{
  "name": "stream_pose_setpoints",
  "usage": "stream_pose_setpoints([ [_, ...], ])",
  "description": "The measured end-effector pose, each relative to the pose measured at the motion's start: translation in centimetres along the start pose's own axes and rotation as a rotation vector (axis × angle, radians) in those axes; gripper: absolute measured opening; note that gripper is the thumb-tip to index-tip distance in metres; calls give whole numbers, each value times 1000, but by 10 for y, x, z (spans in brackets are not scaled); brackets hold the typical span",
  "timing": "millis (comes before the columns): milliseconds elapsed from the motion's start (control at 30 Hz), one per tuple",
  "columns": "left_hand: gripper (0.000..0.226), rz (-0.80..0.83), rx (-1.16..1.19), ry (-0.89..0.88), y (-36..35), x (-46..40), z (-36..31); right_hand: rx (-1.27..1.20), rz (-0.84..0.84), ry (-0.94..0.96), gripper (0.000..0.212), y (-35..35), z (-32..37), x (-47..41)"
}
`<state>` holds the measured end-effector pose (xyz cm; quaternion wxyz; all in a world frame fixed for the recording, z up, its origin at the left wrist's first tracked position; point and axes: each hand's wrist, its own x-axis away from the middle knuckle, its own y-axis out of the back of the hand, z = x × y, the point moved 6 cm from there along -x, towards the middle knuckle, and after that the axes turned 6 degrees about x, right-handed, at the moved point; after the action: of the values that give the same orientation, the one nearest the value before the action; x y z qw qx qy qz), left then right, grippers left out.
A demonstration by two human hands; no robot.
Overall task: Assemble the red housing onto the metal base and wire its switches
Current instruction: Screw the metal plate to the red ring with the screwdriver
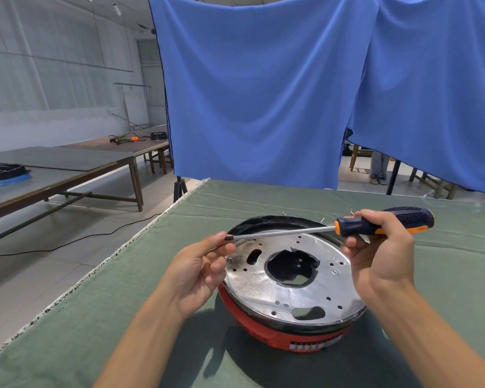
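Gripping one screwdriver (347, 228), two hands (199, 270)

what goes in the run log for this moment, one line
right hand: grips screwdriver handle | left hand: pinches tip | base: on red housing

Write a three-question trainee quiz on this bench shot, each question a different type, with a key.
1. True or false: the right hand holds the screwdriver by its handle.
2. What do the left hand's fingers touch? A) the screwdriver's tip B) a wire C) the red housing
3. Fill in: the metal base lies on top of the ___ housing, on the green cloth.

Key: 1 true; 2 A; 3 red.
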<state>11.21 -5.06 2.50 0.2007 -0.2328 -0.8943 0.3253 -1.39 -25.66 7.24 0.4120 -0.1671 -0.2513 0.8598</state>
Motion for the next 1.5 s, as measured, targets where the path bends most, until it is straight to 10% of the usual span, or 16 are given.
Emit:
stream_pose_setpoints([
  [1033, 15, -221, 569, -201, -35, 18, -3, -49, 42, 199, 31, -27, 11, 41],
  [1500, 15, -90, 107, -167, -19, 13, -12, -72, -17, 116, 16, -16, 10, 24],
])
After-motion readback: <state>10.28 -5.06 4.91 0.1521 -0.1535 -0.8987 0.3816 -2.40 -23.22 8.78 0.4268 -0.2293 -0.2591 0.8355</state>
